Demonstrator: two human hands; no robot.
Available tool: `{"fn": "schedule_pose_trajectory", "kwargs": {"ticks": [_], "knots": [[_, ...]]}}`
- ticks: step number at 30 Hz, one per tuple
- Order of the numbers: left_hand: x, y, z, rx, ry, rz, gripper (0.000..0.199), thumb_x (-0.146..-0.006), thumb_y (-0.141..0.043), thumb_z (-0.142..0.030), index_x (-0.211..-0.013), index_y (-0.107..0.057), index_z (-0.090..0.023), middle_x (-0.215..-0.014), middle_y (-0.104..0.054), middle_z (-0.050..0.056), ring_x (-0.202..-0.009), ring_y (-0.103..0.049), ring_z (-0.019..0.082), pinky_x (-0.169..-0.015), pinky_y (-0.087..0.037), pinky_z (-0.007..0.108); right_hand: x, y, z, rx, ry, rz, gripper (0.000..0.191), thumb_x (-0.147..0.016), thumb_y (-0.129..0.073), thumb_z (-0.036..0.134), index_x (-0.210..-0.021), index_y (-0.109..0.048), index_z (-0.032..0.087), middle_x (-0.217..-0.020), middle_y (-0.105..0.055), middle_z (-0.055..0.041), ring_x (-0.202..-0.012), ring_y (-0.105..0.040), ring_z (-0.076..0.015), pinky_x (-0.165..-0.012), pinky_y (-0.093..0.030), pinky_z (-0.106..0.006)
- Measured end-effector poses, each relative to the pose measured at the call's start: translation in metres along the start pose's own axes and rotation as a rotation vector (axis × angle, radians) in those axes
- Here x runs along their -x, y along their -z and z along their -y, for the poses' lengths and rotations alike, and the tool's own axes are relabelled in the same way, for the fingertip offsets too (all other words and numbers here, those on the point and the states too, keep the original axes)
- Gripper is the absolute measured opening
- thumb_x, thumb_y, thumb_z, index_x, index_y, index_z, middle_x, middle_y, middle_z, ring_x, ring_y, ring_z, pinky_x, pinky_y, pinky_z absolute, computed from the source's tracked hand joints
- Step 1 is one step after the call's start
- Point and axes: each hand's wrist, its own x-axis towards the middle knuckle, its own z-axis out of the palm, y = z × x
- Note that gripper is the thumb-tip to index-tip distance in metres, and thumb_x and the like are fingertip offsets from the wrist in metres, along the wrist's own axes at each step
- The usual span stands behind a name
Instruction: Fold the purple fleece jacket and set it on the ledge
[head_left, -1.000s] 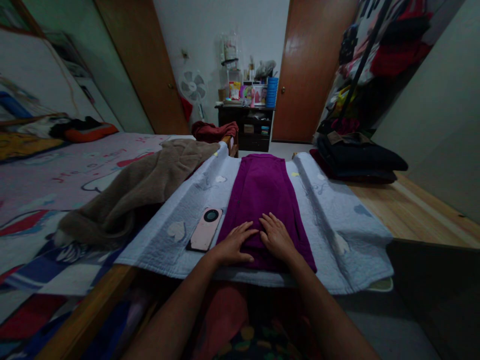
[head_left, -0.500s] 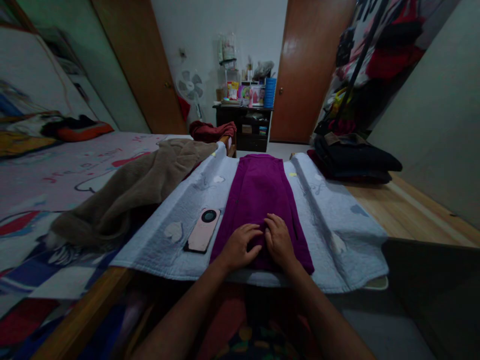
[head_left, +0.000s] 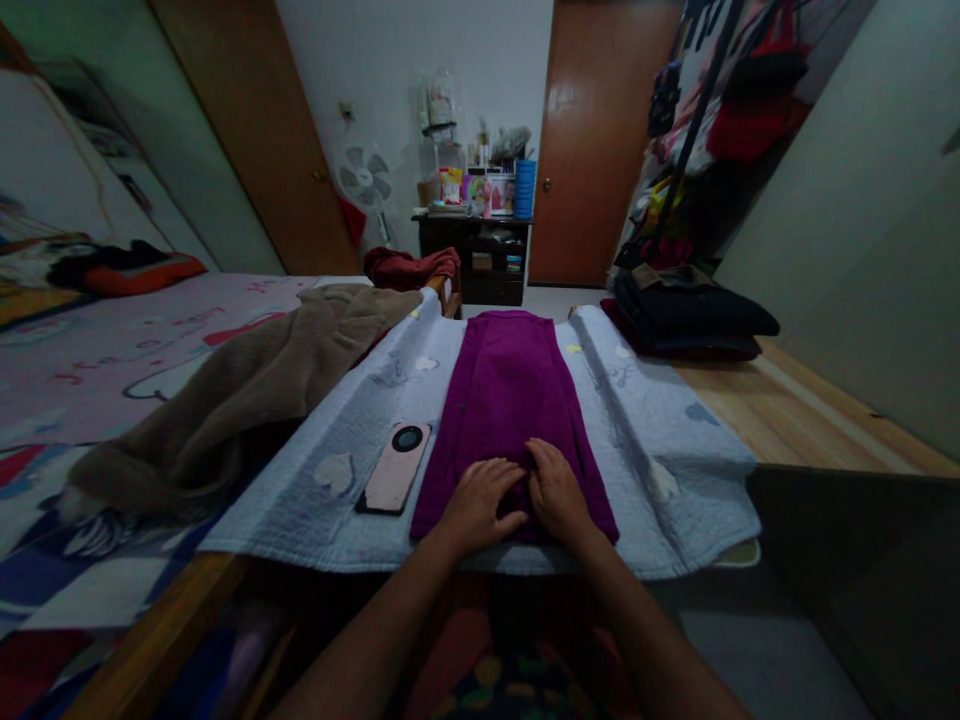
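A folded purple garment (head_left: 508, 385) lies lengthwise on a light blue quilted cloth (head_left: 660, 430) in front of me. My left hand (head_left: 480, 503) rests palm down on the near part of the garment, fingers stretched out. Beside it, my right hand (head_left: 556, 492) also lies on the purple fabric with its fingers extended. The fingertips of both hands come close together near the middle. Neither hand grips anything. To the left of the garment a pink phone (head_left: 395, 470) with a round dark camera ring lies on the quilted cloth.
A brown fleece garment (head_left: 255, 375) is heaped on the bed at left. Dark folded clothes (head_left: 690, 312) are stacked on a wooden surface (head_left: 810, 410) at right. Farther back stand a fan (head_left: 365, 178) and a dark shelf (head_left: 472, 245) holding various items.
The view has shifted slightly, so the scene sits a little further left. Both hands stay on the purple garment in nearly the same pose.
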Motion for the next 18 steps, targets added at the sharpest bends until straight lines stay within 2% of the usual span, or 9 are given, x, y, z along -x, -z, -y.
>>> {"fn": "schedule_pose_trajectory", "kwargs": {"ticks": [9, 13, 18], "knots": [[0.000, -0.002, 0.003, -0.007, 0.002, 0.012, 0.064, -0.076, -0.070, -0.041, -0.133, -0.050, -0.024, -0.140, -0.052, 0.008, -0.132, -0.042, 0.027, -0.112, -0.028, 0.047, 0.019, 0.014, -0.007, 0.045, -0.095, -0.090, 0.044, -0.086, -0.047, 0.023, -0.128, -0.052, 0.015, -0.138, -0.045, -0.0161, -0.133, -0.036, -0.0281, -0.112, -0.031, -0.052], [0.000, -0.003, 0.005, -0.010, 0.005, 0.021, 0.064, -0.075, -0.070, -0.041, -0.134, -0.050, -0.025, -0.140, -0.052, 0.008, -0.132, -0.042, 0.027, -0.112, -0.028, 0.048, 0.023, 0.019, -0.014, -0.039, -0.136, -0.114, 0.043, -0.087, -0.045, 0.024, -0.129, -0.051, 0.017, -0.138, -0.045, -0.0149, -0.132, -0.037, -0.0262, -0.111, -0.033, -0.050], [0.000, -0.001, 0.003, -0.011, 0.010, 0.035, 0.066, -0.075, -0.070, -0.041, -0.136, -0.049, -0.026, -0.140, -0.052, 0.008, -0.132, -0.042, 0.028, -0.112, -0.028, 0.049, 0.027, 0.033, -0.021, -0.165, -0.156, -0.076, 0.039, -0.088, -0.040, 0.022, -0.124, -0.053, 0.020, -0.134, -0.049, -0.0113, -0.129, -0.043, -0.0220, -0.111, -0.035, -0.045]]}}
